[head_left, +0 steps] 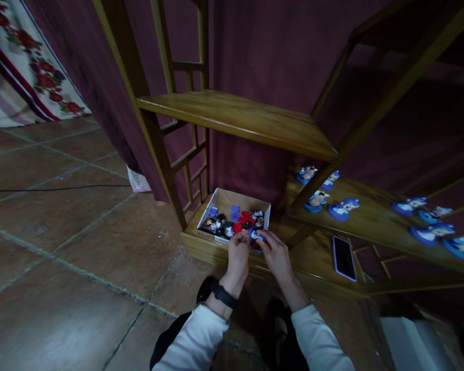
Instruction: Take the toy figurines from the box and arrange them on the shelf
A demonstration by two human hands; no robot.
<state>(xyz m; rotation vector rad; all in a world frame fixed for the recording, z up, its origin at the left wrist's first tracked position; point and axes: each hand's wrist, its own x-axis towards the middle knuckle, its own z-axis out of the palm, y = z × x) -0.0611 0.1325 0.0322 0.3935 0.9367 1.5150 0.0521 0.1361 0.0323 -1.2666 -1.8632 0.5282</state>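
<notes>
Between my two hands is a small purple and white figurine (257,235), just over the front edge of a white cardboard box (232,197). My left hand (238,252) pinches it from the left, and my right hand (277,253) closes on its right side. Fingers cover part of the figurine. Inside the box lie several loose small figures (215,225), along with red discs (246,217) and purple discs (235,212). The box rests on the low wooden base of a shelf unit.
Figurines on purple and blue stands, such as this one (344,208), line the shelf board (375,216) at right. A phone (344,257) lies on the base. An upper shelf (235,116) overhangs the box. Wooden posts rise at both sides. A black cable (58,189) crosses the tiled floor.
</notes>
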